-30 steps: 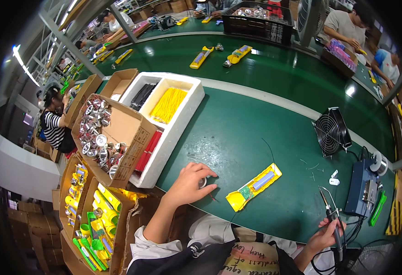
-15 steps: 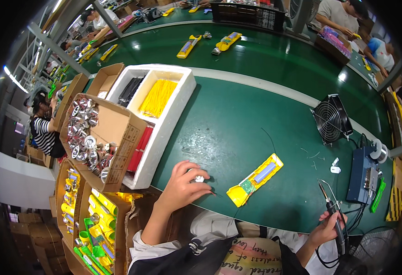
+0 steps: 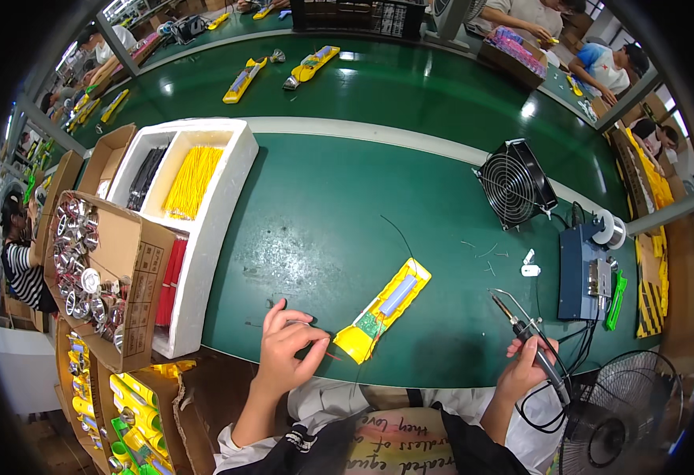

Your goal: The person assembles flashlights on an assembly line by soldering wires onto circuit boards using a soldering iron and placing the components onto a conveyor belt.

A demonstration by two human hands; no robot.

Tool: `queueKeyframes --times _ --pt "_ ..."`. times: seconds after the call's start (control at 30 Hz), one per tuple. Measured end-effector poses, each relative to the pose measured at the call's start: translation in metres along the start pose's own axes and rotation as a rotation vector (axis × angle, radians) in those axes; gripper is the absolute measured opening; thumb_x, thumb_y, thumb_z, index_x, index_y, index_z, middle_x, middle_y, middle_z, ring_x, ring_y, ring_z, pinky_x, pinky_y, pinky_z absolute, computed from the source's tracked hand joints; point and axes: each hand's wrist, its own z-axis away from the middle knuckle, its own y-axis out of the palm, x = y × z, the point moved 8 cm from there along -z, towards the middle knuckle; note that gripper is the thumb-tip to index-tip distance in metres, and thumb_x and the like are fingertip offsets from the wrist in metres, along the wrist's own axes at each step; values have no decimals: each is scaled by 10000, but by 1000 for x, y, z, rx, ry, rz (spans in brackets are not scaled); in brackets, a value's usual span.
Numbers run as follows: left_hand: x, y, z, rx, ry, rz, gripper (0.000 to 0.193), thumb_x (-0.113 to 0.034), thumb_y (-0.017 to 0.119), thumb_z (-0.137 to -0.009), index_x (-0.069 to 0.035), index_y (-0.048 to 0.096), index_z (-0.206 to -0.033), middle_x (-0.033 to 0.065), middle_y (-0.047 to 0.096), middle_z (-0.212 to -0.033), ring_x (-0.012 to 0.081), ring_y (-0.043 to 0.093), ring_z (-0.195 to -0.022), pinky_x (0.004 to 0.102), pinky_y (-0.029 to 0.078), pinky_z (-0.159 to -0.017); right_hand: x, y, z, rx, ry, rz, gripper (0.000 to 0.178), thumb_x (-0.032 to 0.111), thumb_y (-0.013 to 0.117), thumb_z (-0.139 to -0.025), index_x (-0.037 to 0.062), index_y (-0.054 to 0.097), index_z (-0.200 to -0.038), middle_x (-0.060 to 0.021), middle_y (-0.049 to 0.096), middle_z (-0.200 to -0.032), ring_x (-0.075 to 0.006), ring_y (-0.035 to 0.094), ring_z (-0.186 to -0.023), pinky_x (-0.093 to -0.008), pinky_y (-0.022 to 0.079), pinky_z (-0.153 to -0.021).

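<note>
Yellow shell [image 3: 384, 310]: light, stiff plastic; we'd grip its long edges. Left hand [image 3: 283, 348] pinches a small part, right hand [image 3: 521, 372] fists the soldering iron [image 3: 529, 348].

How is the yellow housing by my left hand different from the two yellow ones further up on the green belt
The yellow housing near the left hand lies on the near table, angled with its wide end toward the person; the two far housings sit on the conveyor beyond the white strip. The near one looks larger because it is closer. All three are long, yellow and open, with pale parts inside.
</note>
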Motion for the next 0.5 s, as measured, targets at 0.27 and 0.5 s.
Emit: queueKeyframes --times 0.27,0.5 --pt "-3 7 8 -230 -168 6 66 -85 660 -625 -108 631 -680 -31 552 -568 165 542 -740 433 307 -913 -3 2 -3 -20 7 -11 123 74 511 -816 9 419 -865 -72 485 -688 -120 507 -507 -207 409 -429" --pt "-15 14 7 -247 -174 -46 75 -115 690 -613 -154 642 -655 -58 547 -582 137 514 -667 393 329 -855 7 7 -1 28 31 -11 129 102 502 -823 9 418 -853 -72 476 -658 -119 497 -490 -199 394 -423"
